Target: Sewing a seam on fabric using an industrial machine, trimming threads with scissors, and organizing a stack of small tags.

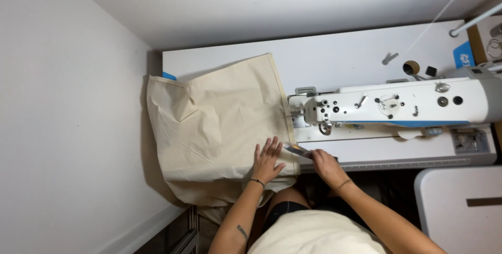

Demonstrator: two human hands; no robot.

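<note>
White table (345,55), cloth (214,123) lengthwise leftward.

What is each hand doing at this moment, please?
Left hand: open, flat on the cream fabric.
Right hand: closed on a small metal tool.

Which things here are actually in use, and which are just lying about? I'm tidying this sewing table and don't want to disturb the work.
In use:
- cream fabric, pressed flat by the left hand
- small tool, held in the right hand; its kind is unclear
- sewing machine, with the fabric edge at its needle end

Lying about:
- thread spool
- small black block
- grey piece
</note>
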